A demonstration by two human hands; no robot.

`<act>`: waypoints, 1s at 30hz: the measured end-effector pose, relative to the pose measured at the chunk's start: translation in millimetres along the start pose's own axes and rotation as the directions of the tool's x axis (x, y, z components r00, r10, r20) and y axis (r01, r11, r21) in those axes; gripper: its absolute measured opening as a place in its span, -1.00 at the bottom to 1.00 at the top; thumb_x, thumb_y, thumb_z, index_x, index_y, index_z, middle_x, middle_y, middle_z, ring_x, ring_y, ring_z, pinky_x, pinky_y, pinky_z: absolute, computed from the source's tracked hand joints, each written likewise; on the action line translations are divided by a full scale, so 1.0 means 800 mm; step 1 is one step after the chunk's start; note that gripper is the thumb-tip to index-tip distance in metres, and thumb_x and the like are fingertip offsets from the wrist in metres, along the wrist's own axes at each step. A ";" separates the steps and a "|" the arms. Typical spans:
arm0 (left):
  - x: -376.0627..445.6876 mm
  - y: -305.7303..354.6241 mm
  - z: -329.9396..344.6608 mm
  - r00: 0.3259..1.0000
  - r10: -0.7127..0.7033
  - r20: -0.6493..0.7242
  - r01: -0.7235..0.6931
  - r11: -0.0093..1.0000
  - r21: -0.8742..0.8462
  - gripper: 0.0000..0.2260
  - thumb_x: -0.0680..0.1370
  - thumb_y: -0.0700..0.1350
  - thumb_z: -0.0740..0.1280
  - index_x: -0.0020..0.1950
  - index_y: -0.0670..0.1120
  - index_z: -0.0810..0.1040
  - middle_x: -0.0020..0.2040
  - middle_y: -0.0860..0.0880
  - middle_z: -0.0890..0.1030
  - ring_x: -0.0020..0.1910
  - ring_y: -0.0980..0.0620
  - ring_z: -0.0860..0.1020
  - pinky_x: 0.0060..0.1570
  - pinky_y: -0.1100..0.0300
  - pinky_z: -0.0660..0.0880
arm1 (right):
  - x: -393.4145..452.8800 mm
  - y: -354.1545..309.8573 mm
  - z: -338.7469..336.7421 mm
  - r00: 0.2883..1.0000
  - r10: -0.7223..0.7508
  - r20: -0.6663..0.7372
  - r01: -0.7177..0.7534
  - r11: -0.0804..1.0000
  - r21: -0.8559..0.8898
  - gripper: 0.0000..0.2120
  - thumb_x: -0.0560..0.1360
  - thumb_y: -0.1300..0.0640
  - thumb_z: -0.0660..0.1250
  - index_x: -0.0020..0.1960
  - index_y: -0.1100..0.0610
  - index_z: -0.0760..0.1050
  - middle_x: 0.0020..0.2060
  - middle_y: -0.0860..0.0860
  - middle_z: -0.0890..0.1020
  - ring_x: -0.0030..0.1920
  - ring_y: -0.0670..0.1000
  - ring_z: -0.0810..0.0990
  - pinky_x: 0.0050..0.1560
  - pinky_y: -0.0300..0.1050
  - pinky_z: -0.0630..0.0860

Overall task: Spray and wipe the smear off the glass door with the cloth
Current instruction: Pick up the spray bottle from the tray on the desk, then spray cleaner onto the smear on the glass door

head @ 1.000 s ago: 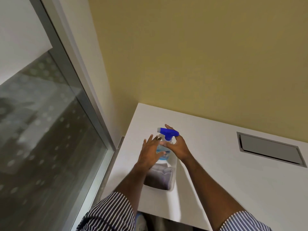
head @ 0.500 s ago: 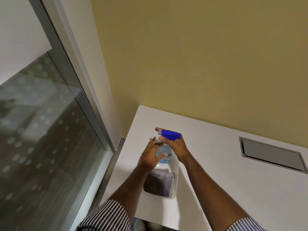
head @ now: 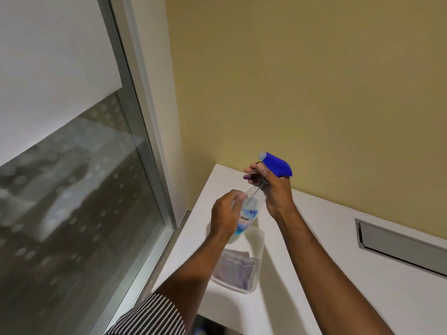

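Spray bottle [head: 246, 213] held above the counter's [head: 338, 274] left edge: right hand [head: 273, 189] clamped on the blue trigger head [head: 278, 164], left hand [head: 226, 213] wrapped round the body. Light, smooth plastic, likely slippery; the neck is the best hold. Cloth [head: 235, 269], soft, lies folded in the tray [head: 260, 240] beneath.

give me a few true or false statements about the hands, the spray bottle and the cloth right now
1. The right hand grips the spray bottle just under its blue spray head. True.
2. The cloth is in the left hand. False: it lies folded in the clear tray; the left hand is on the bottle's body.
3. The glass door is to the person's left. True.
4. The bottle stands in the tray. False: it is lifted above it, tilted.
5. The tray sits on the floor. False: it rests on the white counter.
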State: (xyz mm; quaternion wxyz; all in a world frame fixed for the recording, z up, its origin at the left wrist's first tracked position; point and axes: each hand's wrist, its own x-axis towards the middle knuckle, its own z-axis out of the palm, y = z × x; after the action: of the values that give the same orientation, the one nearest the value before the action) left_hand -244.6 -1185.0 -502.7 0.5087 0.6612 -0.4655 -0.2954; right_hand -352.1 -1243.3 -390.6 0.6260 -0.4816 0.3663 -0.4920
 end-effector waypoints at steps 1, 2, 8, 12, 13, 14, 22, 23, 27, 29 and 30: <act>-0.002 0.009 -0.002 0.999 0.011 -0.053 -0.012 1.000 -0.007 -0.82 0.65 0.14 0.19 0.01 0.14 0.56 -0.06 0.13 0.64 -0.11 0.02 0.68 -0.18 0.36 0.62 | -0.004 -0.009 0.006 1.000 -0.013 0.007 0.013 1.000 0.007 -0.80 0.41 -0.07 0.50 -0.13 0.06 0.73 -0.17 0.09 0.77 -0.18 0.10 0.76 -0.10 -0.14 0.66; -0.004 0.019 -0.005 0.994 0.007 -0.107 -0.009 1.000 -0.023 -0.75 0.66 0.14 0.16 -0.01 0.10 0.58 -0.08 0.09 0.66 -0.14 0.01 0.69 -0.21 0.34 0.63 | -0.009 -0.019 0.011 1.000 -0.024 0.018 0.023 1.000 0.013 -0.81 0.41 -0.06 0.50 -0.13 0.06 0.74 -0.18 0.09 0.77 -0.19 0.09 0.75 -0.09 -0.13 0.66; -0.029 0.078 -0.026 0.947 -0.047 -0.318 0.015 0.995 -0.102 -0.53 0.63 0.24 0.05 -0.22 0.05 0.61 -0.26 0.00 0.67 -0.30 0.03 0.68 -0.37 0.28 0.56 | -0.042 -0.071 0.033 0.976 -0.102 0.194 0.100 0.995 0.024 -0.82 0.43 -0.04 0.50 -0.06 0.05 0.71 -0.10 0.08 0.76 -0.16 0.11 0.74 -0.11 -0.10 0.66; -0.057 0.109 -0.041 0.961 -0.117 -0.251 0.055 0.968 -0.243 -0.61 0.63 0.15 0.09 -0.23 0.06 0.59 -0.24 0.05 0.65 -0.20 -0.03 0.68 -0.26 0.24 0.57 | -0.069 -0.104 0.041 0.901 -0.154 0.406 0.141 0.988 0.061 -0.86 0.47 0.00 0.44 -0.03 0.04 0.67 -0.04 0.07 0.72 -0.13 0.11 0.72 -0.20 -0.10 0.63; -0.064 0.113 -0.043 0.964 -0.130 -0.234 0.067 0.964 -0.258 -0.62 0.66 0.11 0.10 -0.18 0.01 0.60 -0.19 0.03 0.66 -0.15 -0.04 0.67 -0.22 0.25 0.57 | -0.077 -0.111 0.044 0.875 -0.162 0.456 0.143 0.987 0.077 -0.88 0.47 0.02 0.44 -0.05 0.05 0.65 -0.07 0.07 0.69 -0.16 0.10 0.70 -0.21 -0.10 0.62; -0.071 0.115 -0.047 0.965 -0.144 -0.219 0.083 0.960 -0.268 -0.62 0.71 0.06 0.11 -0.11 -0.07 0.60 -0.15 -0.02 0.67 -0.11 -0.06 0.66 -0.18 0.24 0.58 | -0.085 -0.116 0.046 0.848 -0.167 0.502 0.137 0.986 0.096 -0.88 0.46 0.05 0.44 -0.06 0.08 0.62 -0.11 0.07 0.66 -0.21 0.08 0.68 -0.21 -0.10 0.61; -0.154 0.134 -0.103 0.937 -0.208 -0.279 0.108 0.936 -0.336 -0.61 0.60 0.22 0.07 0.06 -0.06 0.48 -0.05 -0.02 0.56 -0.10 0.08 0.57 -0.15 0.39 0.54 | -0.161 -0.126 0.092 0.645 -0.213 0.733 0.099 0.975 0.197 -0.82 0.41 0.25 0.33 0.00 0.18 0.45 -0.17 0.08 0.49 -0.33 0.01 0.51 -0.29 -0.16 0.57; -0.167 0.135 -0.113 0.926 -0.223 -0.306 0.109 0.931 -0.348 -0.62 0.55 0.24 0.07 0.03 -0.03 0.44 -0.05 0.00 0.54 -0.10 0.08 0.55 -0.14 0.39 0.51 | -0.172 -0.125 0.104 0.633 -0.211 0.745 0.094 0.976 0.197 -0.82 0.40 0.25 0.33 0.00 0.17 0.46 -0.18 0.08 0.49 -0.33 -0.01 0.51 -0.30 -0.17 0.56; -0.219 0.130 -0.166 0.866 -0.291 -0.406 0.064 0.870 -0.488 -0.63 0.46 0.20 0.12 -0.06 -0.10 0.40 -0.13 -0.08 0.52 -0.14 0.06 0.52 -0.01 0.08 0.53 | -0.224 -0.118 0.155 0.562 -0.206 0.801 0.080 0.977 0.195 -0.84 0.39 0.21 0.36 -0.05 0.05 0.53 -0.20 0.00 0.52 -0.28 -0.06 0.50 -0.25 -0.22 0.55; -0.250 0.127 -0.195 0.825 -0.315 -0.469 0.003 0.832 -0.554 -0.75 0.51 0.10 0.21 -0.13 -0.09 0.37 -0.19 -0.07 0.50 -0.21 0.07 0.49 -0.08 0.10 0.50 | -0.254 -0.114 0.182 0.512 -0.205 0.834 0.065 0.978 0.200 -0.85 0.38 0.21 0.36 -0.08 0.03 0.52 -0.21 -0.01 0.50 -0.28 -0.07 0.47 -0.25 -0.23 0.52; -0.265 0.126 -0.210 0.806 -0.329 -0.493 -0.019 0.817 -0.576 -0.78 0.51 0.05 0.25 -0.14 -0.09 0.36 -0.20 -0.07 0.49 -0.22 0.07 0.49 -0.11 0.11 0.50 | -0.270 -0.112 0.195 0.487 -0.204 0.849 0.055 0.978 0.203 -0.85 0.37 0.21 0.36 -0.09 0.03 0.51 -0.21 -0.01 0.49 -0.29 -0.07 0.45 -0.27 -0.23 0.51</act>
State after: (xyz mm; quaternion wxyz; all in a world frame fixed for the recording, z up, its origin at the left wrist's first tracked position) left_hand -214.3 -928.7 -373.3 0.7665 0.5790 -0.1264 -0.2476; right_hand -283.4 -1001.0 -265.9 0.7198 -0.6412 -0.0716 -0.2561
